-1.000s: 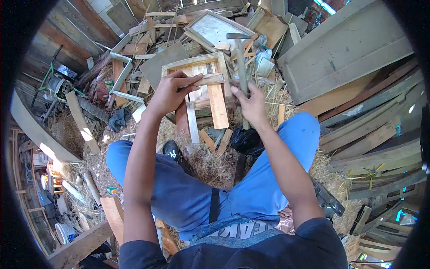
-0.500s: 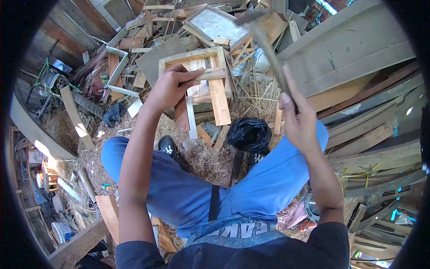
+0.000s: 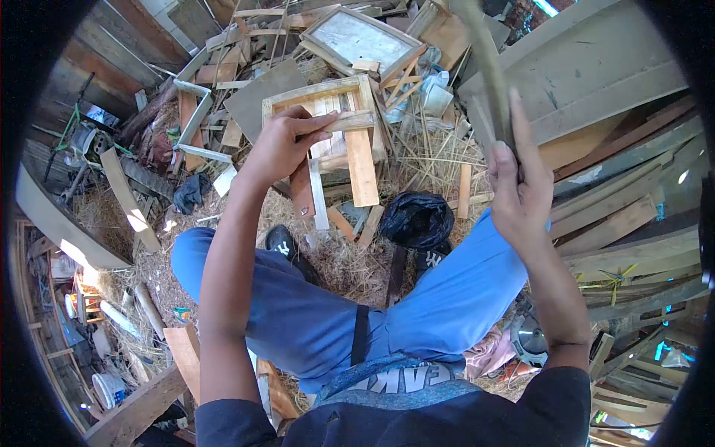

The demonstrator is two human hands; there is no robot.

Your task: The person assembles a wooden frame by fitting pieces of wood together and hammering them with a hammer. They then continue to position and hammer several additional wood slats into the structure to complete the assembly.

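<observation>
My left hand [image 3: 287, 141] pinches a short wooden strip [image 3: 351, 121] that lies across a small rectangular wooden frame [image 3: 320, 93]. Loose slats hang down from the frame, among them an orange-brown board [image 3: 363, 171] and a narrow whitish one [image 3: 319, 195]. On the right, my right hand [image 3: 519, 179] is closed around a long wooden handle [image 3: 488, 67], raised and slightly blurred. The handle's far end runs past the top edge of the view.
A black plastic bag [image 3: 417, 221] sits between my feet. Behind the frame lies a pile of scrap wood with a framed panel [image 3: 361, 39]. Long boards [image 3: 633, 261] are stacked at the right. A circular blade [image 3: 529, 339] lies by my right thigh.
My right hand has moved right with the handle, which now points more upright, its head out of view. My left hand and the frame have hardly moved.
</observation>
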